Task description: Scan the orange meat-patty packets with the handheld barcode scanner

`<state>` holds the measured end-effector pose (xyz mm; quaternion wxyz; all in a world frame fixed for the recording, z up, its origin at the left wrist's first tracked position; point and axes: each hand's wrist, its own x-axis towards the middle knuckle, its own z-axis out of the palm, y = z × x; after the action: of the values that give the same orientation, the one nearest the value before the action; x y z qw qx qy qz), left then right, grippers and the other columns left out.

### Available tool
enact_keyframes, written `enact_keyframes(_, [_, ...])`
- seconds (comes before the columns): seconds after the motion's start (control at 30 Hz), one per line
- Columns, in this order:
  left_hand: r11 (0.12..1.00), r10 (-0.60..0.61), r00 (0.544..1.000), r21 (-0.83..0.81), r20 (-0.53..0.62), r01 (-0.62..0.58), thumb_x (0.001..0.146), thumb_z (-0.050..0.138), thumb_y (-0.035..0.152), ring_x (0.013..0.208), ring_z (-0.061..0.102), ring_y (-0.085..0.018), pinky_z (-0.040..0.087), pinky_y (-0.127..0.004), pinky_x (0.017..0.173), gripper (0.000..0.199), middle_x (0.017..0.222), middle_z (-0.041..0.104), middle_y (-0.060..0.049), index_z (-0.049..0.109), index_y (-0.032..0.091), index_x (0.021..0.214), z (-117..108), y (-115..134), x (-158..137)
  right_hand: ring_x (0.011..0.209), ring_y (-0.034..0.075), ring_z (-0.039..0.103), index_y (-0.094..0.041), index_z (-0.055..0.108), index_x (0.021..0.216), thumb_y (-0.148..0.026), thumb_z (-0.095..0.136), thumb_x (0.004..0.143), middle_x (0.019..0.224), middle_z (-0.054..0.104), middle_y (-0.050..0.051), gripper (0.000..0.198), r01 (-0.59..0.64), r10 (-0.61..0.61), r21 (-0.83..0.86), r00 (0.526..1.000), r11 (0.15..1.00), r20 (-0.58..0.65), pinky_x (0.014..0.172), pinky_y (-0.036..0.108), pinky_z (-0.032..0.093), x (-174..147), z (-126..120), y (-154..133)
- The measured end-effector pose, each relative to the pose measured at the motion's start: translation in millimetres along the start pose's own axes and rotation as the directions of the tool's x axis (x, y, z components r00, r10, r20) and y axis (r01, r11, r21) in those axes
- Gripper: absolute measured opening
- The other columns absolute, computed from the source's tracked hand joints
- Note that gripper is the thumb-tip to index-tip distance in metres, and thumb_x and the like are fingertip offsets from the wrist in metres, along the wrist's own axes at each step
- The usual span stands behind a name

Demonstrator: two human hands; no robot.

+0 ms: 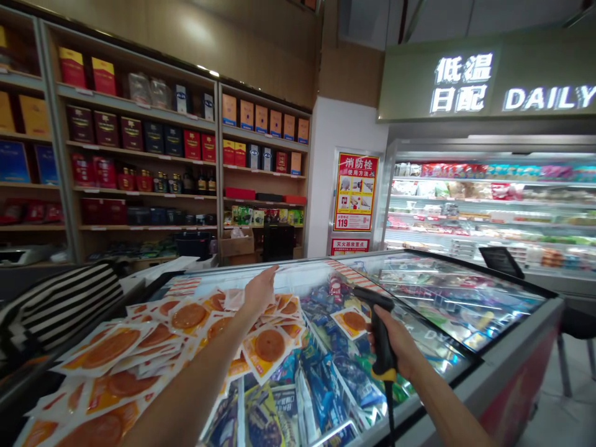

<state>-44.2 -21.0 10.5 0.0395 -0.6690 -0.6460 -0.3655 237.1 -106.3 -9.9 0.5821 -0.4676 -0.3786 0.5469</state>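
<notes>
My left hand (259,290) reaches over the far part of a chest freezer (521,354), one finger stretched out and the others partly hidden. Below it spreads a heap of flat packets (189,315), each showing a round orange-brown patty through clear and white wrapping. I see nothing plainly held in that hand. My right hand (395,338) is wrapped round the grip of a black and yellow barcode scanner (384,341), its cord hanging down. The scanner's head points left and away. Beside it, one patty packet (352,323) lies apart on blue bagged goods (358,375).
A sliding glass lid (433,292) covers the freezer's right side. Black-and-white striped cloth (69,304) lies at the left. Shelves of boxes (153,138) line the back wall, a lit chiller (465,217) stands at right, and a dark chair (503,264) stands behind the freezer.
</notes>
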Motion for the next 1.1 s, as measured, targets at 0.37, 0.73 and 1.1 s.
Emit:
enact_keyframes(0.37, [0.959,0.077,0.997,0.274,0.017,-0.079,0.074,0.03,0.018,0.108,0.04,-0.018,0.02,-0.038,0.094,0.037,0.116,0.049,-0.004,0.048,0.022,0.107,-21.1,-54.7,-51.8,0.038,0.009,0.05,-0.017,0.049,0.075,-0.04,0.057,0.062,0.05,0.057,-0.003,0.027,-0.005,0.007,0.073,1.0,0.997,-0.026,0.034,0.021,0.041,15.5,-22.7,7.3])
enact_keyframes(0.73, [0.934,0.304,0.925,0.119,0.23,-0.336,0.073,0.038,0.04,0.114,0.03,-0.02,0.013,-0.041,0.097,0.046,0.124,0.038,-0.006,0.036,0.023,0.115,66.4,76.7,-57.4,0.038,0.01,0.049,-0.017,0.049,0.073,-0.04,0.059,0.06,0.051,0.057,-0.002,0.029,-0.007,0.011,0.032,0.99,0.999,-0.138,0.034,0.022,0.041,12.6,-49.0,6.7])
enact_keyframes(1.1, [0.94,0.288,0.849,0.041,0.443,-0.339,0.063,0.049,0.049,0.101,0.044,-0.028,0.034,-0.041,0.082,0.053,0.108,0.05,-0.014,0.046,0.016,0.105,148.9,135.7,-59.4,0.038,0.009,0.049,-0.017,0.048,0.075,-0.045,0.057,0.06,0.052,0.057,-0.002,0.033,-0.026,0.021,-0.024,0.982,0.999,-0.188,0.034,0.022,0.041,14.1,-64.6,8.6])
